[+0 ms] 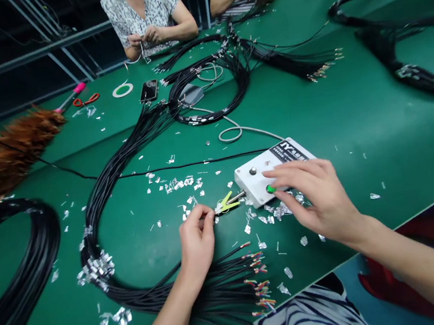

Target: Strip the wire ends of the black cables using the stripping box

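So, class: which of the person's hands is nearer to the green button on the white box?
The right. The right hand lies over the white box, a fingertip at the green button. The left hand is off to the box's left, pinching a wire at the yellow-green clip.

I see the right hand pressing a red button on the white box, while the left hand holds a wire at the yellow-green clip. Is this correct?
Not quite: the head view shows the button is green, not red. The right hand does rest on the white box, and the left hand holds a wire at the yellow-green clip.
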`<move>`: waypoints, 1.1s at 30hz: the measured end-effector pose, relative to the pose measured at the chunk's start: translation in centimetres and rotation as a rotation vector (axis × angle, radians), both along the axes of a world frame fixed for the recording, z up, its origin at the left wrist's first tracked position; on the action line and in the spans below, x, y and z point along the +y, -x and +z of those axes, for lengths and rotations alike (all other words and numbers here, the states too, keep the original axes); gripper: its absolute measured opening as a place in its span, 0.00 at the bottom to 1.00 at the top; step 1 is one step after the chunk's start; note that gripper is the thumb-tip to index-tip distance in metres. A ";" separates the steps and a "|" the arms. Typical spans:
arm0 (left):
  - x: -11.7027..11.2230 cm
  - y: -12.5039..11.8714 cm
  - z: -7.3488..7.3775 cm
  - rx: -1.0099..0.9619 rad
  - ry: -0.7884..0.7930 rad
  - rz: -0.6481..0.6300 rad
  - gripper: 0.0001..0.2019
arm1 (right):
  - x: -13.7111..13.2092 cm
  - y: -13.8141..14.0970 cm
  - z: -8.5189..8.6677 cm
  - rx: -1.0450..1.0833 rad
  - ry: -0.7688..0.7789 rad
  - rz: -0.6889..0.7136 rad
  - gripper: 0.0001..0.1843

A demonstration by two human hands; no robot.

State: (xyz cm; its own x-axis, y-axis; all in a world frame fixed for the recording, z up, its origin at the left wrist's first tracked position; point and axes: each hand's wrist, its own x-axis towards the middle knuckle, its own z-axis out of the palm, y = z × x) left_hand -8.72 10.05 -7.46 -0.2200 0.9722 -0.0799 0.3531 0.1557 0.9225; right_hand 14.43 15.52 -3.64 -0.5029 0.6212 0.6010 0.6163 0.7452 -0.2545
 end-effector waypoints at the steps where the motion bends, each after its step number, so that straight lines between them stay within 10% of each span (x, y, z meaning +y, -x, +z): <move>1: 0.0 0.0 0.0 0.004 -0.003 -0.001 0.10 | -0.6 -0.8 -0.4 0.024 0.006 -0.010 0.05; 15: -1.7 2.2 0.1 -0.048 -0.001 0.086 0.10 | -2.2 -0.7 -2.7 0.086 -0.067 -0.010 0.07; 21: -1.5 2.8 0.5 -0.086 -0.042 0.095 0.10 | -6.6 1.9 -3.4 0.159 0.297 0.421 0.10; 28: 3.2 9.2 3.4 0.458 -0.363 0.545 0.14 | -9.3 1.8 -4.8 0.131 0.447 0.647 0.14; 30: 1.7 7.9 3.9 0.689 -0.419 0.372 0.17 | -9.3 1.5 -4.9 0.117 0.434 0.644 0.14; 33: -2.8 3.1 3.5 0.623 -0.341 -0.282 0.05 | -9.3 1.3 -5.0 0.103 0.432 0.636 0.14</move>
State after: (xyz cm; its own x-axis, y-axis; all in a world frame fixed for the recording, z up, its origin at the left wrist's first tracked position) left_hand -11.86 7.26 -3.98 0.1345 0.9468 0.2924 0.8079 -0.2756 0.5208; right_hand 13.14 6.26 -8.65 -0.7963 0.4210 0.4343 0.0604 0.7698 -0.6355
